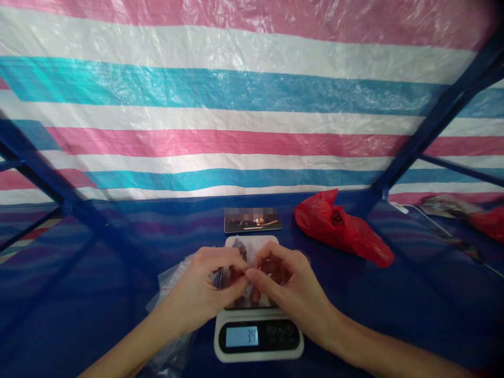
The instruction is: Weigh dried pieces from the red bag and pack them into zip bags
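Observation:
A small clear plastic bag [244,245] with dark brown pieces inside is over the pan of a white digital kitchen scale [259,353]. My left hand [214,275] pinches the bag's edge between thumb and fingers. Meeting it thumb to thumb, my right hand [289,273] also pinches the bag, fingers curled. Both hands hide much of the bag and the pan, so whether the bag rests on the pan I cannot tell. The scale's lit display reads 34 or 3.4; a decimal point is hard to make out.
Empty clear zip bags [173,286] lie left of the scale, partly under my left forearm. Behind the scale a phone [253,223] shows a picture. A red plastic bag [340,228] sits to the right. Blue frame bars [417,147] and striped sheeting [236,89] enclose the blue surface.

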The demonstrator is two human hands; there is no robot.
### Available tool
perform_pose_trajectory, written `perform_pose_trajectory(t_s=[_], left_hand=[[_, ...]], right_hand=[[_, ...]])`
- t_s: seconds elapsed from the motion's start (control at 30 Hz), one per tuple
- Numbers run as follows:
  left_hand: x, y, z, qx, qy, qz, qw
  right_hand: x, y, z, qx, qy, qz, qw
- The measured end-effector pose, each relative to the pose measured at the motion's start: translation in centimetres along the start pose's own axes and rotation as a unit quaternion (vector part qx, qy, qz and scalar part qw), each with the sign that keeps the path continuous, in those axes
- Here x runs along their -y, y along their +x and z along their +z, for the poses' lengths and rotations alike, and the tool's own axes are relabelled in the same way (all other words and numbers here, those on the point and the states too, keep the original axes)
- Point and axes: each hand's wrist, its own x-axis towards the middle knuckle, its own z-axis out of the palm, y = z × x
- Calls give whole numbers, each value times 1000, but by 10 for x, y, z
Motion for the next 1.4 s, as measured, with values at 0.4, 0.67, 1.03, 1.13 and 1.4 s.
perform_pose_trajectory(t_s=[0.4, 0.67, 1.03, 1.13, 1.4], left_hand=[[4, -7, 7, -56, 142, 91, 984], [5, -4, 12, -96, 263, 216, 935], [1, -6, 21, -147, 245, 151, 946], [-5, -6, 23, -159, 251, 136, 945], [-4, -13, 29, -165, 260, 125, 943]], right_hand=[[7, 0, 0, 8, -39, -36, 999], [8, 2, -3, -4, -112, -52, 992], [4, 1, -3, -25, -240, -68, 968], [7, -1, -2, -39, -289, -83, 953], [14, -1, -3, -46, -320, -86, 942]])
